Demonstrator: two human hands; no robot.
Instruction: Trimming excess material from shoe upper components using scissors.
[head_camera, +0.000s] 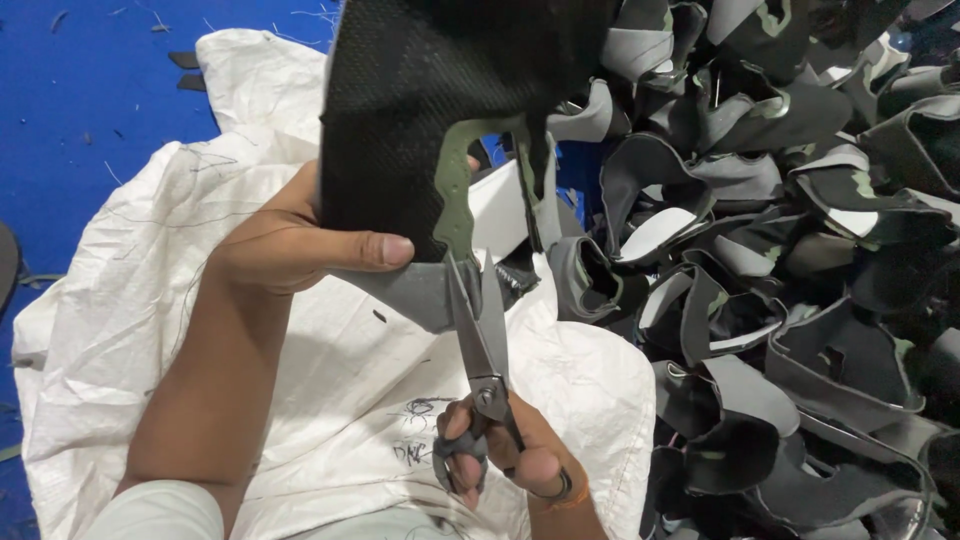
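My left hand (300, 240) grips a black mesh shoe-upper piece (420, 110) with a green and grey edge, thumb pressed on its lower part. My right hand (510, 460) holds grey metal scissors (480, 330) by the handles. The blades point up and meet the grey lower edge of the piece just below the green trim. The fingers of my right hand are partly hidden behind the handles.
A large heap of similar black, grey and green cut pieces (780, 250) fills the right side. A white woven sack (330, 400) lies under my arms. Blue floor (90, 100) with thread scraps shows at the left.
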